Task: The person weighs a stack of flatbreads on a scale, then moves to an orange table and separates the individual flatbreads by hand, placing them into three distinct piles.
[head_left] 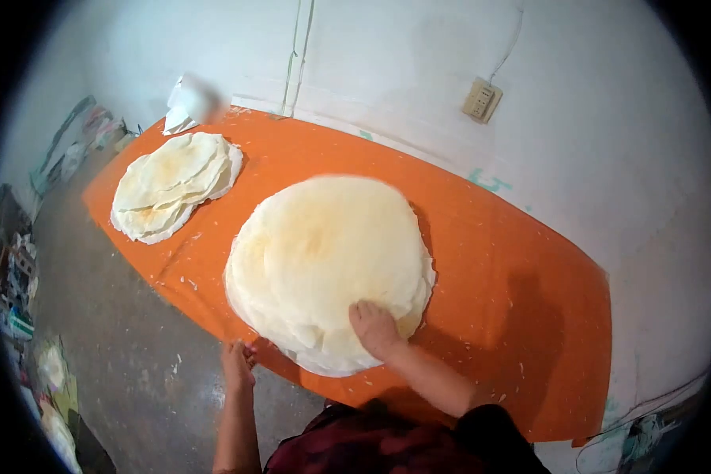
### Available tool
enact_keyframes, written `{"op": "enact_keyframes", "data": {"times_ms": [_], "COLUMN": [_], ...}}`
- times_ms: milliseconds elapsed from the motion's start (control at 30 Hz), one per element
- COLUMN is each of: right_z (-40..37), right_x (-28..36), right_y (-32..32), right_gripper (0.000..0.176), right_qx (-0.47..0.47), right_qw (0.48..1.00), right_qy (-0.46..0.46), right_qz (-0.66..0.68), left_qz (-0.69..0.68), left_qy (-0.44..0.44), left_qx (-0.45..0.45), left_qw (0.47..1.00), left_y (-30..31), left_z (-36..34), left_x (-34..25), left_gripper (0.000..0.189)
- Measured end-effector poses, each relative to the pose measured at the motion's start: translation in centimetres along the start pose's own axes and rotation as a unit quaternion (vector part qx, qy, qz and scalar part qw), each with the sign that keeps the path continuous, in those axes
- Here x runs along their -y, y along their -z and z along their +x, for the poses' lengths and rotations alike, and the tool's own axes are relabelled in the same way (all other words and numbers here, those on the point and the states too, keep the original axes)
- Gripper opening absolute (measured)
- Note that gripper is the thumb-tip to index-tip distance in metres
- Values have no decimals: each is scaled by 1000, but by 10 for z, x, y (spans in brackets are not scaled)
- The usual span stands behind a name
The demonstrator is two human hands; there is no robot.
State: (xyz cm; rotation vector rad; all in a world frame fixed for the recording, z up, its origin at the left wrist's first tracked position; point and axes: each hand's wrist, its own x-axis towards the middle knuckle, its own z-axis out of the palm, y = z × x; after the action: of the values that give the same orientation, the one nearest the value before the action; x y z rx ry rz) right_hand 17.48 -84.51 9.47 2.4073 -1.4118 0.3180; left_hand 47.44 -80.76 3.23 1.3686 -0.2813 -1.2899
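Observation:
A large stack of thin, round flatbreads [324,237], pale with light brown patches, lies in the middle of the orange-covered table [498,261]. On its near right part rests my right hand [375,328], palm down with the fingers stretched over the top sheet. My left hand [237,365] hangs by the table's near edge, just left of the stack and apart from it. Its fingers are loosely bent, and I see nothing between them.
A smaller pile of folded flatbreads [174,182] lies at the table's left end, with a white crumpled bag [186,107] behind it. Bread crumbs dot the cover. A socket box [482,100] is on the wall. Clutter [16,292] lines the floor at left.

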Motion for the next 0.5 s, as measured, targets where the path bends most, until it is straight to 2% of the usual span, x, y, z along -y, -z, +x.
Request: {"op": "enact_keyframes", "data": {"times_ms": [33, 100, 267, 400, 500], "right_z": [-13, -16, -17, -27, -28], "right_x": [13, 19, 9, 13, 10], "right_y": [-25, -35, -10, -6, -9], "right_gripper": [31, 32, 38, 63, 82], "right_qx": [13, 39, 134, 238, 295], "right_qw": [1000, 999, 984, 959, 936], "right_qy": [-9, -28, -61, -71, -86], "right_qz": [-11, -9, 97, 137, 171], "left_qz": [7, 16, 49, 41, 45], "left_qy": [15, 37, 61, 23, -6], "left_qx": [-4, -7, 9, 24, -1], "left_qw": [1000, 999, 997, 999, 999], "left_y": [7, 19, 35, 28, 11], "left_z": [-11, -23, -37, -27, -31], "left_x": [2, 9, 19, 24, 12], "left_gripper": [10, 11, 14, 18, 17]}}
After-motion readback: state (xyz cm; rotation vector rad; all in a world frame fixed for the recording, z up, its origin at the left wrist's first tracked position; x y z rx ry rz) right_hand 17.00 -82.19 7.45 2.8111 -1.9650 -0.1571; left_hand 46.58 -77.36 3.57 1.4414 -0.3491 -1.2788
